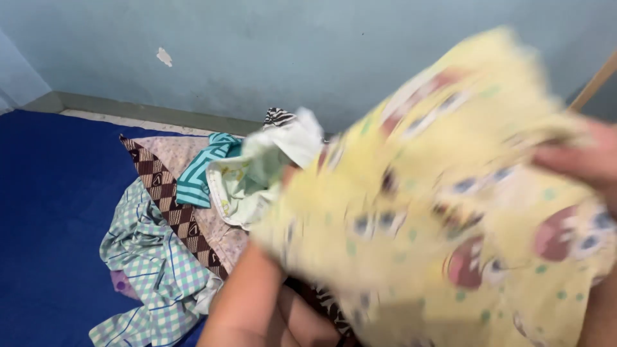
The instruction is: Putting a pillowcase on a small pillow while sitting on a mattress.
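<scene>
A yellow garment [443, 193] printed with small cartoon figures fills the right half of the view, blurred by motion. My right hand [581, 160] grips its upper right edge with the fingers closed on the cloth. My left forearm [250, 302] rises from the bottom centre. The left hand itself is hidden behind the yellow cloth, so I cannot see what its fingers do. Just behind the garment lies a pale green and white cloth [257, 173].
A heap of clothes lies on a blue mat [51, 212]: a green checked piece [154, 270], a brown patterned piece [168, 199], a teal striped one [200, 170], a black-and-white striped bit [277, 117]. A pale blue wall [257, 51] stands behind. A wooden stick [594, 83] leans at right.
</scene>
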